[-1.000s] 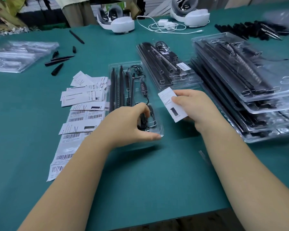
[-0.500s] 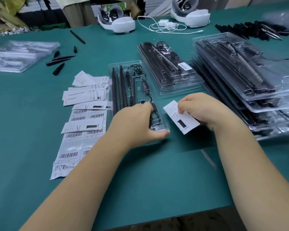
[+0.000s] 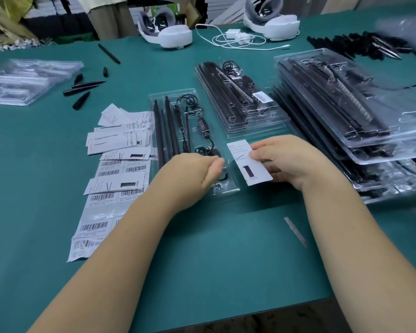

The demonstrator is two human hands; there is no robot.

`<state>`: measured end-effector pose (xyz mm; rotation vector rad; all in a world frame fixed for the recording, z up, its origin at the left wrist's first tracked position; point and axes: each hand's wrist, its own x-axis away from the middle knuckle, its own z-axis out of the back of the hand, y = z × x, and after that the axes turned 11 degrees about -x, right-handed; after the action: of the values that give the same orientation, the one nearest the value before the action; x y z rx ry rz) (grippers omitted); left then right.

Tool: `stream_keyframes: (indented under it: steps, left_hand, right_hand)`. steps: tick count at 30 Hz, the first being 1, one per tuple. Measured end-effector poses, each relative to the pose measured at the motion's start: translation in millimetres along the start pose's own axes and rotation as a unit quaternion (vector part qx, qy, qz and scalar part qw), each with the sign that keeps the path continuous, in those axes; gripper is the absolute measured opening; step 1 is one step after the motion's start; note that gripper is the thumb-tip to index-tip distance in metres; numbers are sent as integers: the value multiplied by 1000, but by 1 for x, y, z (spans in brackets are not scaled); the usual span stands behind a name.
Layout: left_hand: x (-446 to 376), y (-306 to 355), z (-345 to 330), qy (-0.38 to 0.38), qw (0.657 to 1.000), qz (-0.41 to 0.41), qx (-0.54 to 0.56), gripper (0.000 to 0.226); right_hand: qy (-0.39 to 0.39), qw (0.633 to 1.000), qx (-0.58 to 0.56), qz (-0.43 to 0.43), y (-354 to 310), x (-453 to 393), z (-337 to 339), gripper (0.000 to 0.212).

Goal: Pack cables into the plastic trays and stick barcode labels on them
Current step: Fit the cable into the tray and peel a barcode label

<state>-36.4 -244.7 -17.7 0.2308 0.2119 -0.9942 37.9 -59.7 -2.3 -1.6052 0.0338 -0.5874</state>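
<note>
Left of centre, white barcode label sheets (image 3: 111,188) lie fanned on the green table (image 3: 214,260). The left hand (image 3: 192,176) rests on the near end of the clear plastic tray (image 3: 226,188) holding black rods and a coiled black cable (image 3: 203,131); its fingers curl down, but whether they pinch the cable is hidden. To its right, the right hand (image 3: 286,162) pinches a white printed card (image 3: 249,162) just beside the tray. Better to steady the tray, then lay the card flat and square. The card's fine print is unreadable.
</note>
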Motion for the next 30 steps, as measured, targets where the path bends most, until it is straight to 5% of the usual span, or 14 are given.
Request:
stream_keyframes:
  steps: [5, 9, 13, 16, 20, 23, 26, 30]
  left_hand:
    - [6, -4, -7, 89, 977, 80, 178, 36]
    - [2, -14, -3, 3, 931, 143, 335, 29]
    - [1, -19, 0, -13, 879, 157, 450, 21]
    - [3, -17, 0, -17, 893, 150, 424, 18]
    - [5, -8, -2, -32, 966, 67, 246, 53]
    - [2, 0, -1, -31, 989, 36, 142, 44]
    - [2, -7, 1, -42, 977, 33, 204, 25]
    - [2, -16, 7, -77, 935, 70, 339, 30]
  right_hand:
    - [6, 1000, 27, -11, -2, -1, 3, 15]
    - [45, 997, 68, -2, -2, -2, 5, 27]
    - [-12, 996, 82, 20, 3, -2, -5, 15]
    - [-54, 996, 64, 27, 6, -4, -12, 18]
    - [-89, 996, 0, 5, 9, -6, -11, 24]
    - [-108, 994, -26, -6, 8, -5, -10, 26]
    - [-110, 994, -25, -14, 7, -2, -10, 24]
    - [-50, 998, 26, -18, 4, -3, -5, 15]
